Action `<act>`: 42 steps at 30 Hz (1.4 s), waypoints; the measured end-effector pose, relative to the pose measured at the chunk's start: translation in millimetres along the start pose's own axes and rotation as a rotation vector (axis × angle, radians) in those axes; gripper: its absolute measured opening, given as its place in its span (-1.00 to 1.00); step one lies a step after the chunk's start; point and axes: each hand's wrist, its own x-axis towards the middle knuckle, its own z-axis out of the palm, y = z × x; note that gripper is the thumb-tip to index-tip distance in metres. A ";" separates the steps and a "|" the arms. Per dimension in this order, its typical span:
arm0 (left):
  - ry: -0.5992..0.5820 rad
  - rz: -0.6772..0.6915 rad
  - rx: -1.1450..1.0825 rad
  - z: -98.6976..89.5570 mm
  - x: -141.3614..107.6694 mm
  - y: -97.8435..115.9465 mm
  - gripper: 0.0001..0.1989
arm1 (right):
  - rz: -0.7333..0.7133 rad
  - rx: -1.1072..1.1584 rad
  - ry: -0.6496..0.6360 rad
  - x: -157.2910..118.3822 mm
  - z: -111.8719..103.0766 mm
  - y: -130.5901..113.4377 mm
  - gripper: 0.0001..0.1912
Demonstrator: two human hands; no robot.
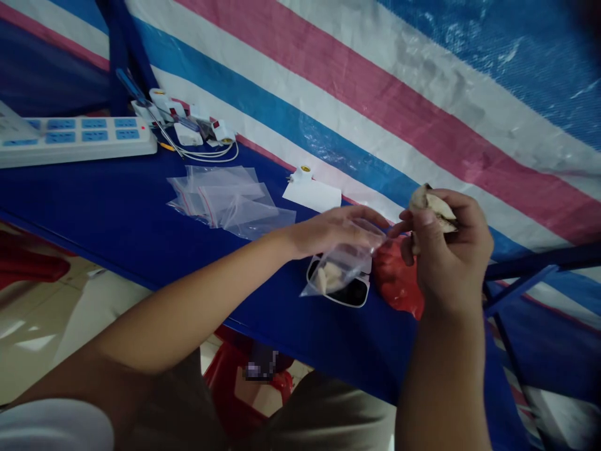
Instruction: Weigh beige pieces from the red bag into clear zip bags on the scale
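Observation:
My left hand point(335, 232) grips the mouth of a clear plastic bag point(350, 260), which hangs tilted down to the left. Inside its lower end lie a few pale pieces point(328, 275). Raised at the right, my right hand point(451, 244) is closed around several cream-coloured chunks with brownish edges point(436, 210), perhaps dried mushroom. Its fingertips are close to the bag's mouth; whether they touch it I cannot tell. Below the bag, a small white-rimmed device with a black top point(354, 293) rests on the blue table. A red plastic bag point(397, 275) sits beside it, partly behind my right hand.
Several flat zip bags point(230, 197) lie on the blue-covered table point(117, 207). A white card point(312, 193) and a white socket adapter point(303, 174) are at the back. Further left are a power strip point(94, 138), a screwdriver point(150, 113) and more adapters. Striped sheeting point(328, 94) hangs behind.

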 end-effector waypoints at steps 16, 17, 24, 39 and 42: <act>0.076 0.059 0.038 -31.6 -5.4 20.0 -0.52 | 0.209 0.293 0.005 -21.4 -5.9 26.3 -0.74; 0.032 0.025 0.094 -24.2 -6.5 20.9 -0.51 | 0.189 0.302 -0.006 -22.6 -4.2 25.0 -0.74; -0.123 -0.122 0.243 -0.7 -7.7 8.6 -0.55 | 0.179 0.199 -0.112 -29.0 -1.0 24.6 -0.63; -0.114 0.037 0.307 14.9 -7.5 7.0 -0.59 | 0.118 0.202 -0.039 -29.9 0.2 8.4 -0.74; -0.049 0.089 0.296 11.5 -8.4 9.3 -0.59 | 0.162 0.240 0.008 -26.1 -1.5 11.1 -0.78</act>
